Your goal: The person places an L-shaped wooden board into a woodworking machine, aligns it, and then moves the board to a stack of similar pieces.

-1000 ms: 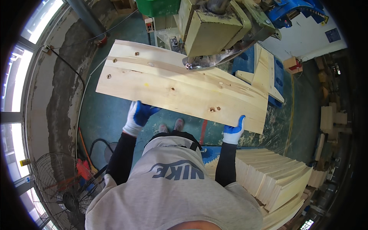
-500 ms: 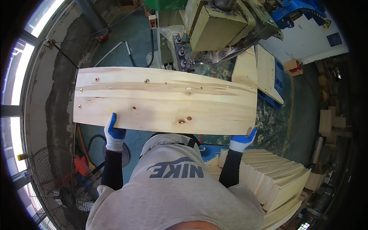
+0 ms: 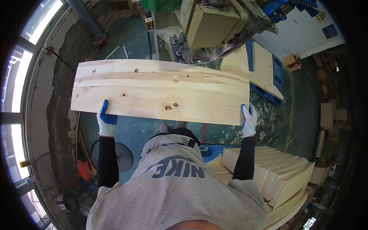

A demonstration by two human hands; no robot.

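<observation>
A long pale wooden board (image 3: 153,90) with knots stretches across in front of me, held up in both hands. Several small metal inserts sit in its left part. My left hand (image 3: 106,119), in a white glove with blue palm coating, grips the near edge towards the left, thumb on top and fingers underneath. At the right end, my right hand (image 3: 249,119) in a matching glove is closed on the board's near corner and side edge. The board's far edge lies close in front of a green machine (image 3: 214,27) with metal fittings.
Beyond the board's right end, other wooden panels (image 3: 264,69) lie on a blue pallet (image 3: 278,73). At my right stands a stack of boards (image 3: 272,168). A wire fan (image 3: 63,191) and a round grey base (image 3: 122,157) are on my left. A small switch box (image 3: 148,23) stands beside the machine.
The board has moved away from me and slightly left, towards the machine. My right hand has shifted from the near edge round to the board's right end.
</observation>
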